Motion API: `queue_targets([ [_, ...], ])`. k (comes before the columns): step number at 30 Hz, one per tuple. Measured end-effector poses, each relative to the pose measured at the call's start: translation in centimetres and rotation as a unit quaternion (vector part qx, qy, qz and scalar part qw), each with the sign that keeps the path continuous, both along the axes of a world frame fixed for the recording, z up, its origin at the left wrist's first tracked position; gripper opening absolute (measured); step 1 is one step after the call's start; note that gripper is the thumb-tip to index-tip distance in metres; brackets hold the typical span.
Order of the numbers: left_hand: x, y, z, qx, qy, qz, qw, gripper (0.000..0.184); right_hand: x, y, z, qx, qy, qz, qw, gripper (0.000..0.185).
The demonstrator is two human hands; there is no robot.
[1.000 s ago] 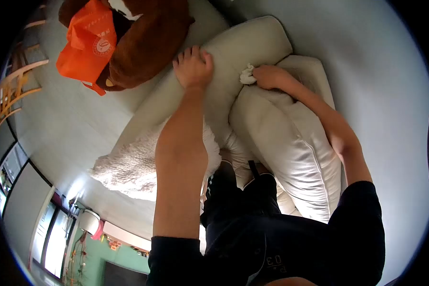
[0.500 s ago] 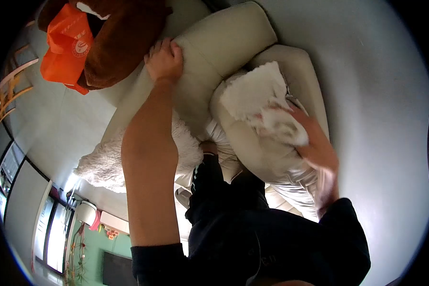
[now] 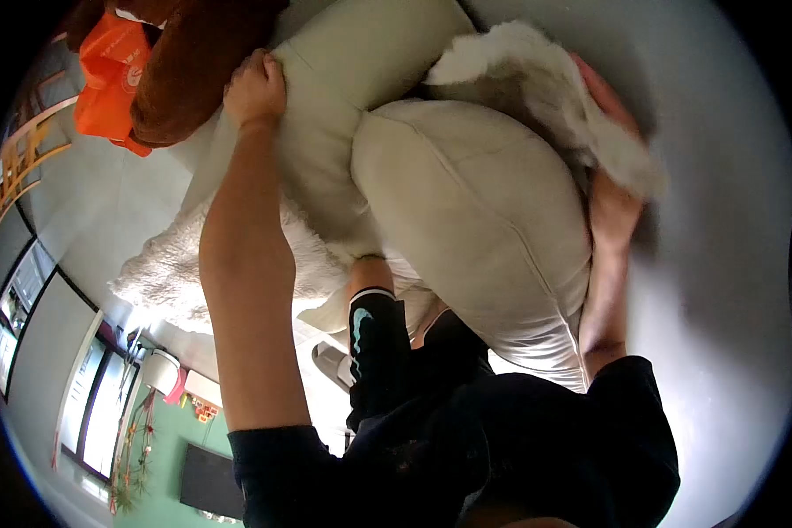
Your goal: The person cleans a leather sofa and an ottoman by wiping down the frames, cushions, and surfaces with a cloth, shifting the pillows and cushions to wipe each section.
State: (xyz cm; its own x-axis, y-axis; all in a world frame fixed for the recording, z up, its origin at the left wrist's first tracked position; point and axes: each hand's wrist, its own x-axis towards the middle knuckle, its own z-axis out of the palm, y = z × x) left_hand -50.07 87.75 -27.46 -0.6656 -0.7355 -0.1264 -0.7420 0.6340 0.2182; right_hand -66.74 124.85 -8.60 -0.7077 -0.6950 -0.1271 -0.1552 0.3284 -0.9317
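My left hand (image 3: pixel 255 90) is on the edge of the cream sofa backrest (image 3: pixel 339 75), its fingers curled over and the fingertips hidden. A brown plush toy (image 3: pixel 189 75) sits right beside that hand. My right hand (image 3: pixel 616 101) grips a fluffy white cloth (image 3: pixel 537 66), which is lifted and bunched at the far side of a bulging cream sofa cushion (image 3: pixel 466 185). Part of the cloth covers the palm and some fingers. My right forearm runs along the cushion's outer side, close to the grey wall.
An orange cloth (image 3: pixel 110 79) with white print hangs on the plush toy. Behind my left forearm lies a shaggy white throw (image 3: pixel 172 277). A grey wall (image 3: pixel 722 290) borders the right side. Wooden rungs (image 3: pixel 26 158), windows and a dark screen (image 3: pixel 211 482) show at the left.
My right hand has carried the white cloth from the cushion's face up and outward to its far side. More of the cushion shows now. My left hand stays on the backrest.
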Motion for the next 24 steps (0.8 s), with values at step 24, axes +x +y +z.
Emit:
queue_targets([
  [24, -0.4, -0.7, 0.1, 0.030, -0.043, -0.009, 0.999, 0.045, 1.1, -4.3, -2.8, 0.076, -0.156, 0.055, 0.983, 0.043],
])
